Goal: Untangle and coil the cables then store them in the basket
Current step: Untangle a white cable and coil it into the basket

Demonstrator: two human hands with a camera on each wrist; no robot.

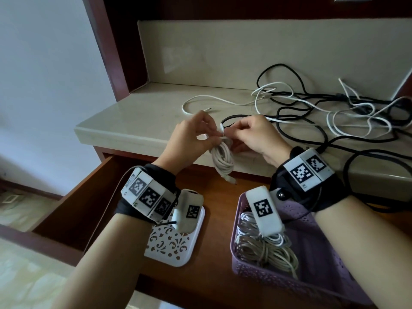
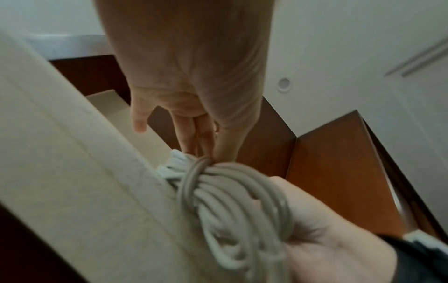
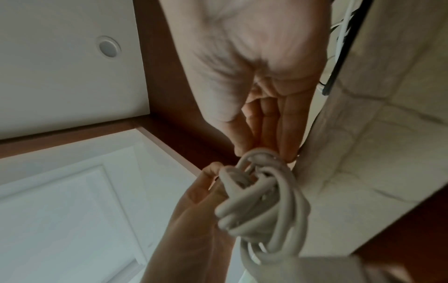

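While both hands (image 1: 223,136) pinch the white coil (image 1: 223,159), no legible writing shows

Left hand (image 1: 189,134) and right hand (image 1: 256,137) pinch, fingertips meeting.

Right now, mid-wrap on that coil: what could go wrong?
1. Both hands, left hand and right hand, only pinch the top of the white coiled cable; a slipped grip could let the loops spring loose.
2. Its dangling plug end might snag the open wooden drawer on the way to the purple plastic basket.
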